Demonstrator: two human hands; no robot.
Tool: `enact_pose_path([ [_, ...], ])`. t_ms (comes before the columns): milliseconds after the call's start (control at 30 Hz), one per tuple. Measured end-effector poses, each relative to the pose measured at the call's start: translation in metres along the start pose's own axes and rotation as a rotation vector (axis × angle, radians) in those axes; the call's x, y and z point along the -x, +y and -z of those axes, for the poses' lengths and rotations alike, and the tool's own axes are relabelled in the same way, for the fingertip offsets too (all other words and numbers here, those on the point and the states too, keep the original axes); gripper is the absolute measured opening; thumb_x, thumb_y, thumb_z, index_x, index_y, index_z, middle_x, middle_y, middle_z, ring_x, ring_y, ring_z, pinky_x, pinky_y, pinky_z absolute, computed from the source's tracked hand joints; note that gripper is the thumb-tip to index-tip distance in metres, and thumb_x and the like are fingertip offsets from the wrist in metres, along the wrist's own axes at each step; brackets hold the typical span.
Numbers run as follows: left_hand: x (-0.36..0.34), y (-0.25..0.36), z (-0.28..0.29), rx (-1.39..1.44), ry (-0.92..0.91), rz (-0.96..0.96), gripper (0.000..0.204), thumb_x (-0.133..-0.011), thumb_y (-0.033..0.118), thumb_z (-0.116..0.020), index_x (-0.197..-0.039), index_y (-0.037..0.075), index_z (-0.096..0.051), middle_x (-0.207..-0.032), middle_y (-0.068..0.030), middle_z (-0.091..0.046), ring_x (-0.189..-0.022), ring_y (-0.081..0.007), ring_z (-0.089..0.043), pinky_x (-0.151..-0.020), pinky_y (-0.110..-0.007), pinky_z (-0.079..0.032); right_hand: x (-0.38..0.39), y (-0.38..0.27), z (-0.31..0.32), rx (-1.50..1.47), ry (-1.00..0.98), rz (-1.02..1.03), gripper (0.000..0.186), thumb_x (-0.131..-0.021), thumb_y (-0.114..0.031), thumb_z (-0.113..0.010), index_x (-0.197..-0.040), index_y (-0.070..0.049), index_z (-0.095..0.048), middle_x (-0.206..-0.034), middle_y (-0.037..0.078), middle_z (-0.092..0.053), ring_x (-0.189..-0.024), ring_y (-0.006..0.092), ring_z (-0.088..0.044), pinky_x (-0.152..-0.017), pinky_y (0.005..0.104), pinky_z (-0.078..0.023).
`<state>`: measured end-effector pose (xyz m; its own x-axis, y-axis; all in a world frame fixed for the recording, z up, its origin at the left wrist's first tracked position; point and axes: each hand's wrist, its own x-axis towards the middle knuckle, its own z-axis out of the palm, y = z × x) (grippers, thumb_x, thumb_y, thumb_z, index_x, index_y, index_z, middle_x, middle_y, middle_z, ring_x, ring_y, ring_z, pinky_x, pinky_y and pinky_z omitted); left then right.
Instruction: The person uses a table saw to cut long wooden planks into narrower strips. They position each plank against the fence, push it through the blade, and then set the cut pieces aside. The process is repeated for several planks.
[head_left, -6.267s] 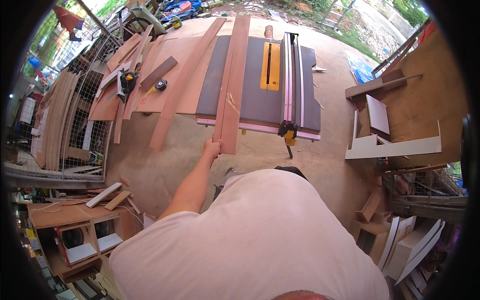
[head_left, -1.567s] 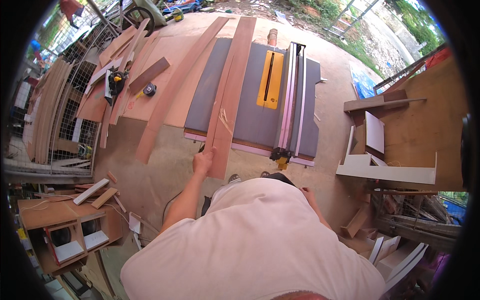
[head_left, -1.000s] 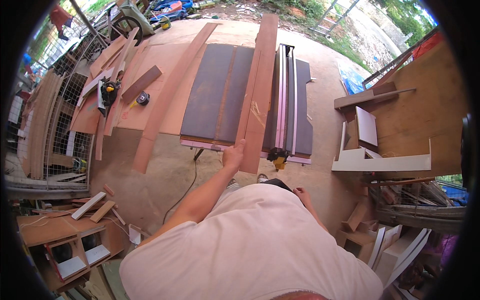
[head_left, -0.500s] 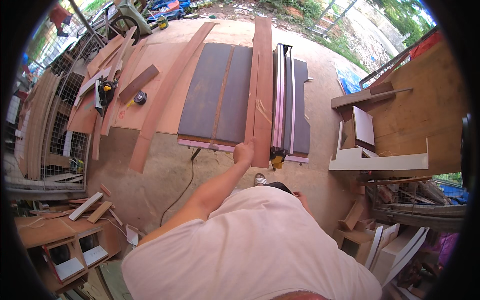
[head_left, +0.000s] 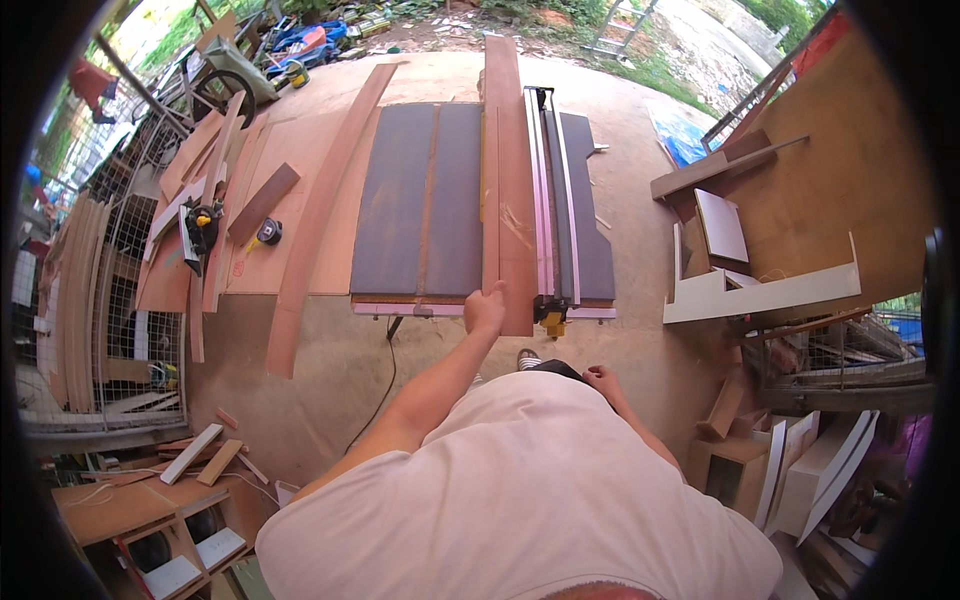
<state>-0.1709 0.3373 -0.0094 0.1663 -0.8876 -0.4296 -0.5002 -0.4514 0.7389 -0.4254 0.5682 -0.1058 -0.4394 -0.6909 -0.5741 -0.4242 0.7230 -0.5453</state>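
Since a moment ago you've slid the long board [head_left: 510,190] rightward, flush beside the saw fence [head_left: 548,190] on the dark surface [head_left: 420,200]. Your left hand [head_left: 486,308] grips its near end; your right hand [head_left: 603,381] hangs loosely curled, holding nothing.

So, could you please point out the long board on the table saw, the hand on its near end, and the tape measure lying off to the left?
long reddish board [head_left: 512,190], head view, middle of its top face.
left hand [head_left: 485,308], head view, back of the hand.
tape measure [head_left: 268,232], head view, its round case.
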Motion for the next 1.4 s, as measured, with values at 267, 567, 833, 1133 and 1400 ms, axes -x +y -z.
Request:
enact_pose_path([
  [267,-0.010,-0.020,-0.012,0.171,-0.015,0.004,0.065,-0.079,0.052,-0.069,-0.097,-0.010,-0.065,-0.094,-0.0279,-0.066,-0.094,-0.0388,-0.064,-0.081,-0.043,-0.048,0.012,-0.003,-0.010,-0.058,-0.042,-0.068,0.046,-0.082,-0.034,-0.063,-0.113,0.000,-0.064,-0.104,0.021,-0.068,-0.097,0.0275,-0.066,-0.084,0.0352,-0.052],
  [567,-0.019,-0.034,-0.017,0.168,0.017,-0.037,0.065,-0.078,0.051,-0.072,-0.095,-0.011,-0.065,-0.088,-0.0245,-0.068,-0.086,-0.0312,-0.066,-0.077,-0.040,-0.048,-0.005,-0.081,-0.025,-0.511,-0.357,-0.166,0.062,-0.088,-0.030,-0.063,-0.141,-0.009,-0.038,-0.106,0.011,-0.064,-0.091,0.0229,-0.063,-0.075,0.0370,-0.052],
  [833,-0.023,-0.034,-0.018,0.360,-0.111,0.010,0.057,-0.083,0.046,-0.071,-0.096,-0.009,-0.066,-0.088,-0.0167,-0.070,-0.080,-0.0211,-0.065,-0.072,-0.035,-0.050,-0.059,-0.096,-0.044,-0.933,-0.571,-0.296,0.030,-0.085,-0.032,-0.068,-0.105,-0.016,-0.054,-0.094,0.006,-0.061,-0.086,0.0241,-0.061,-0.074,0.0439,-0.047],
  [1133,-0.016,-0.030,-0.012,0.485,-0.155,0.087,0.050,-0.087,0.040,-0.068,-0.097,-0.009,-0.066,-0.087,-0.0145,-0.069,-0.077,-0.0188,-0.063,-0.071,-0.033,-0.049,-0.085,-0.096,-0.054,-0.853,-0.635,-0.378,0.033,-0.087,-0.026,-0.064,-0.116,-0.015,-0.050,-0.105,0.009,-0.060,-0.093,0.0258,-0.061,-0.081,0.0460,-0.048],
  [1400,-0.020,-0.024,-0.013,0.356,-0.146,0.109,0.053,-0.088,0.043,-0.065,-0.092,-0.010,-0.067,-0.082,-0.0181,-0.069,-0.077,-0.0219,-0.064,-0.070,-0.036,-0.048,-0.078,-0.102,-0.055,-0.757,-0.444,-0.394,0.026,-0.081,-0.031,-0.071,-0.099,-0.018,-0.058,-0.086,0.000,-0.058,-0.080,0.0181,-0.056,-0.075,0.0439,-0.040],
])
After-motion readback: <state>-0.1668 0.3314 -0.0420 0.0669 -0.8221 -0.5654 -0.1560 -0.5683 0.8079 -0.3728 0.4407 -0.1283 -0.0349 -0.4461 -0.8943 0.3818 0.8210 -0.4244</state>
